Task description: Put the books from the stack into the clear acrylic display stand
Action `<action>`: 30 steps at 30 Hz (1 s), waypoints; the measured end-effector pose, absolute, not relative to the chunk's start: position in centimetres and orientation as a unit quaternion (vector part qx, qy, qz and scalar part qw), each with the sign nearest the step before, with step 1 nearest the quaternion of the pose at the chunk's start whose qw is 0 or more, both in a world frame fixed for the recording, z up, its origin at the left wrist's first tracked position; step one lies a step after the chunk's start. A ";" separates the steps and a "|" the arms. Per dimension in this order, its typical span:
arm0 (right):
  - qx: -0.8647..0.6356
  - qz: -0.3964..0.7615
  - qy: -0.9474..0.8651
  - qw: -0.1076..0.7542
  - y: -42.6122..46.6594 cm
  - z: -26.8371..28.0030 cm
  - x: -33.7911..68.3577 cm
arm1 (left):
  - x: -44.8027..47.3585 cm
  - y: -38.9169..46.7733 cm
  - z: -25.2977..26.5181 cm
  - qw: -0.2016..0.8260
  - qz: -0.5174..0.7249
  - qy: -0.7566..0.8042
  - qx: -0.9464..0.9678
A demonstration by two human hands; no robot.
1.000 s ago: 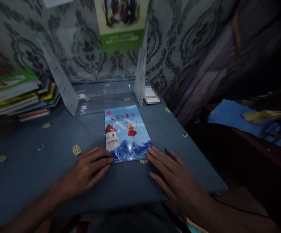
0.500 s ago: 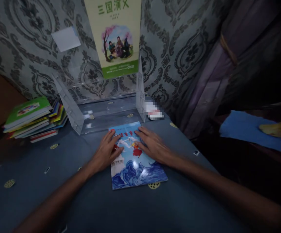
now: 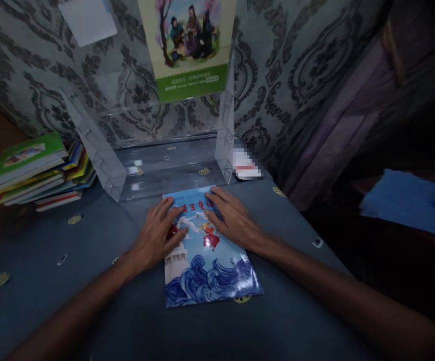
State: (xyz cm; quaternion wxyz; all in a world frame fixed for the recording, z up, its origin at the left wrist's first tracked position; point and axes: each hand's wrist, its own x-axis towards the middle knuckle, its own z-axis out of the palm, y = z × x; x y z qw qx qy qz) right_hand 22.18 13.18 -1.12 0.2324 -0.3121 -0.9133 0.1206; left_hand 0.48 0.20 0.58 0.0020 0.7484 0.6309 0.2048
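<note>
A blue picture-covered book (image 3: 209, 271) with red Chinese characters and painted waves lies flat and closed on the patterned blue-grey tablecloth (image 3: 100, 265). Across its upper left side rests my left hand (image 3: 159, 233), fingers stretched out over the cover. My right hand (image 3: 232, 215) lies on the upper right side of the same book, its fingers also extended. Neither hand wraps round the book. Behind the book stands a clear acrylic stand (image 3: 112, 175), and a green and cream book (image 3: 190, 55) is upright on it, cut off by the top of the view.
On the left is a stack of books (image 3: 32, 168). A blurred-out white and red item (image 3: 248, 165) sits right of the stand. A blue cloth (image 3: 409, 205) lies farther right, past the table edge. Patterned wallpaper and a tied curtain (image 3: 333, 135) back the table.
The view has tilted down and come slightly closer, so the upright book shows less of its top. Both hands stay on the blue book, fingers outstretched.
</note>
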 end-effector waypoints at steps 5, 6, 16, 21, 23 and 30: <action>-0.325 0.080 -0.917 0.217 14.3 -0.6 22.3 | 0.5 0.2 0.4 -0.004 0.197 0.630 0.751; -0.323 0.074 -0.918 0.218 14.4 -0.6 22.3 | 0.5 0.2 0.4 -0.005 0.197 0.628 0.752; -0.329 0.098 -0.911 0.229 14.3 -0.8 22.4 | 0.8 0.2 1.0 -0.005 0.166 0.638 0.752; -0.338 0.093 -0.909 0.228 13.8 -0.5 22.4 | 0.7 0.1 1.0 0.001 0.149 0.643 0.751; -0.350 0.094 -0.908 0.211 13.5 -0.1 22.3 | 0.7 0.1 1.0 0.005 0.144 0.645 0.750; -0.335 0.098 -0.918 0.186 12.8 0.5 22.6 | 0.8 0.1 1.9 -0.008 0.116 0.649 0.752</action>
